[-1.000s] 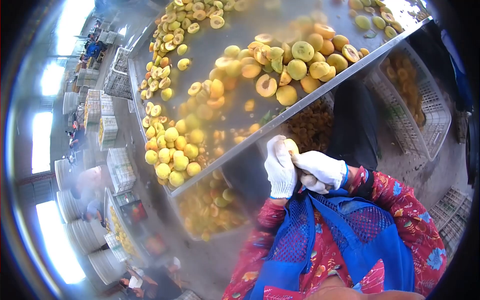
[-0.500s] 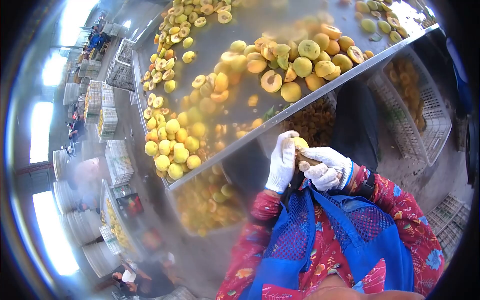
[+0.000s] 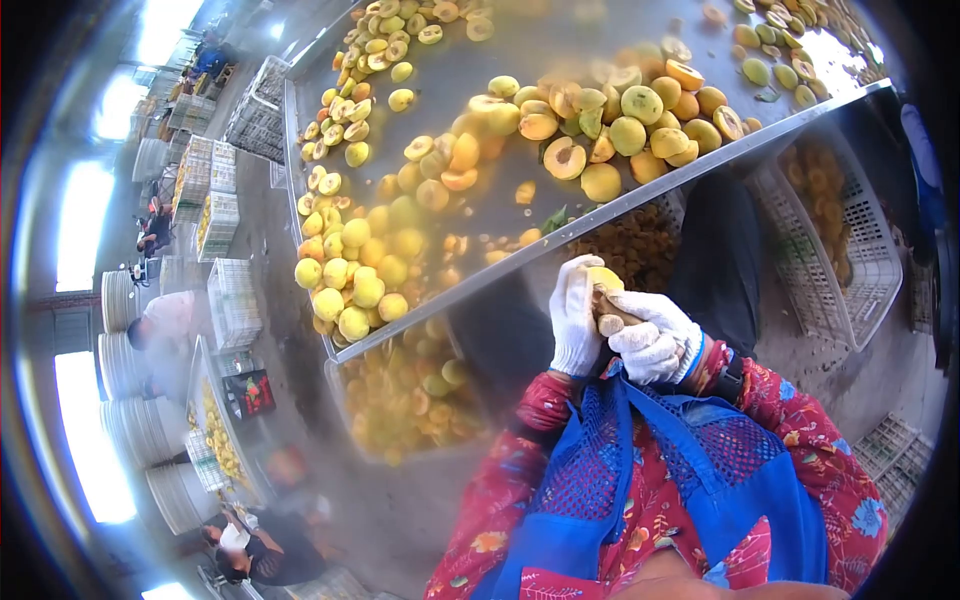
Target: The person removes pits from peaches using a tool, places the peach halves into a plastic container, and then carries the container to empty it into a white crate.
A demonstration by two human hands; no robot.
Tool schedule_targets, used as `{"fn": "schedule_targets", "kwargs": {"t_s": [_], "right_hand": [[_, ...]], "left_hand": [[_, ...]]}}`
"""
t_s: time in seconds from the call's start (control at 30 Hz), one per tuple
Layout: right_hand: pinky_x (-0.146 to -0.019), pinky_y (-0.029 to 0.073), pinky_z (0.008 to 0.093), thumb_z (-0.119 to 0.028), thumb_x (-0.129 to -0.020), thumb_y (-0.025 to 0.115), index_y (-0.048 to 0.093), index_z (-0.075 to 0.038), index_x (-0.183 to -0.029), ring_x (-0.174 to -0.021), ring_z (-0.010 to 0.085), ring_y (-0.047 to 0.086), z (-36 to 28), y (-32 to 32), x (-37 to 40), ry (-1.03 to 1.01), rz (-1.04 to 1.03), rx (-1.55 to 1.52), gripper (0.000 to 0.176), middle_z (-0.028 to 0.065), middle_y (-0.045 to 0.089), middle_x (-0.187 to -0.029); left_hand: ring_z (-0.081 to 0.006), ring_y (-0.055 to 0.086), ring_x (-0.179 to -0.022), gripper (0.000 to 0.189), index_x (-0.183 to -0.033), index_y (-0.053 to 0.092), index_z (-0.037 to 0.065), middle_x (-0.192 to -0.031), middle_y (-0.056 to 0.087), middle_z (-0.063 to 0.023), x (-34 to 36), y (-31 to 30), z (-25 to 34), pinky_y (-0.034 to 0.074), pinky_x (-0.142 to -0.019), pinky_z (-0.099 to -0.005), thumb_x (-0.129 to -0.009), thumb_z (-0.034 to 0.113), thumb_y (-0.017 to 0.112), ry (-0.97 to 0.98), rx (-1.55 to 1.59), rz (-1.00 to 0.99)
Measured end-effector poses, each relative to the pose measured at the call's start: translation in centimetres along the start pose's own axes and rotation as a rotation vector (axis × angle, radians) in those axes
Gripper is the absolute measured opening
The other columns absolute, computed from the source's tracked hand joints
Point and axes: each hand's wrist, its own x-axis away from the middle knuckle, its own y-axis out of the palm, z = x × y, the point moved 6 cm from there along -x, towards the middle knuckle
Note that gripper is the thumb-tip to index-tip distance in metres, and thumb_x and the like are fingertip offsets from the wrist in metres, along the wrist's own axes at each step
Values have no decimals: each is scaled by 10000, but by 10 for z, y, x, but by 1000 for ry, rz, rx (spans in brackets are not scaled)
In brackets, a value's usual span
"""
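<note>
Both my hands wear white gloves and meet in front of my chest, just outside the metal table (image 3: pixel 600 222). My left hand (image 3: pixel 573 318) is closed around a yellow peach (image 3: pixel 604 278), its fingers along the far left side. My right hand (image 3: pixel 658 337) is closed against the near side of the fruit. It grips a short brown tool handle (image 3: pixel 612 308); its working end is hidden by the fruit and fingers. Halved peaches (image 3: pixel 564 158) and whole peaches (image 3: pixel 353 322) lie in heaps on the table beyond.
A white crate (image 3: pixel 800 270) of fruit pieces stands at right, a blurred crate (image 3: pixel 415 400) of peaches below the table's left corner. Brown pieces (image 3: pixel 630 245) fill a container under the edge. Stacked crates (image 3: pixel 235 305) and other people (image 3: pixel 265 550) are at left.
The view has shifted slightly, so table and crates sit a little to the right. My hands stay together on the peach, with the left fingers slightly lower around it.
</note>
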Motion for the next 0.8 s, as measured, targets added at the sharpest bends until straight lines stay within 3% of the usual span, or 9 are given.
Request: {"fn": "schedule_targets", "kwargs": {"t_s": [0.13, 0.27, 0.33, 0.37, 0.5, 0.53, 0.67, 0.77, 0.8], "right_hand": [[-313, 267, 252, -425, -1089, 415, 599, -48, -1007, -327, 43, 319, -1, -9, 8, -7, 196, 115, 427, -73, 388, -562], [-325, 288, 252, -433, -1094, 387, 588, -35, -1049, -341, 52, 343, 2, 0, 5, 45, -68, -58, 448, -63, 377, -556], [-313, 281, 250, -439, -1092, 378, 593, -31, -1061, -335, 52, 356, 7, 1, 4, 11, -40, -32, 462, -61, 371, -546], [-300, 274, 245, -447, -1088, 380, 603, -30, -1057, -324, 49, 355, 7, 1, 3, 5, 1, -21, 474, -62, 378, -539], [-304, 281, 261, -469, -1077, 393, 623, -41, -1045, -313, 59, 359, 11, 7, 4, -14, -1, -48, 487, -68, 396, -523], [-308, 282, 264, -472, -1074, 399, 619, -43, -1047, -316, 62, 363, 12, 8, 4, -21, -27, -60, 484, -68, 403, -524], [-304, 294, 267, -473, -1070, 400, 601, -51, -1038, -329, 83, 409, 11, 6, 1, -19, -118, -106, 469, -54, 438, -526], [-309, 338, 262, -453, -1086, 394, 550, -52, -1044, -320, 87, 425, 4, 1, -1, -77, -203, 29, 432, -36, 460, -547], [-306, 327, 261, -460, -1085, 392, 541, -53, -1039, -316, 87, 411, 1, 8, -4, -96, -239, 51, 436, -34, 462, -546]], "left_hand": [[-183, 664, -854, 344, -1157, 629, 41, -943, 708, -105, -1, -10, -7, 531, -793, -333, -1093, 324, 444, -33, -279, -71], [-229, 691, -807, 376, -1168, 622, 36, -947, 712, -154, -3, -6, 3, 548, -767, -354, -1096, 348, 424, 71, -279, -38], [-229, 693, -812, 376, -1182, 619, 39, -942, 712, -152, 2, -1, 19, 549, -776, -348, -1098, 341, 412, 183, -314, 11], [-184, 655, -942, 382, -1166, 620, 25, -1008, 680, -114, 5, -4, 15, 521, -849, -322, -1092, 337, 411, 122, -306, 11], [-203, 678, -879, 338, -1158, 622, 24, -1019, 685, -116, 2, 1, -2, 546, -798, -338, -1050, 278, 426, 123, -133, 59], [-170, 629, -993, 423, -1183, 617, 8, -1109, 661, -101, 2, 1, -5, 502, -905, -318, -1098, 342, 371, 122, -99, -22], [-179, 640, -922, 476, -1175, 614, 7, -1033, 669, -106, 2, 7, 6, 507, -866, -321, -1099, 391, 342, 159, -79, -2], [-190, 652, -908, 468, -1184, 608, 20, -997, 674, -125, 2, 9, -5, 526, -818, -320, -1100, 397, 344, -73, 276, 100], [-194, 656, -911, 468, -1189, 609, 27, -1003, 678, -130, 1, 12, -27, 534, -811, -324, -1097, 408, 352, -277, 608, 150]]}}
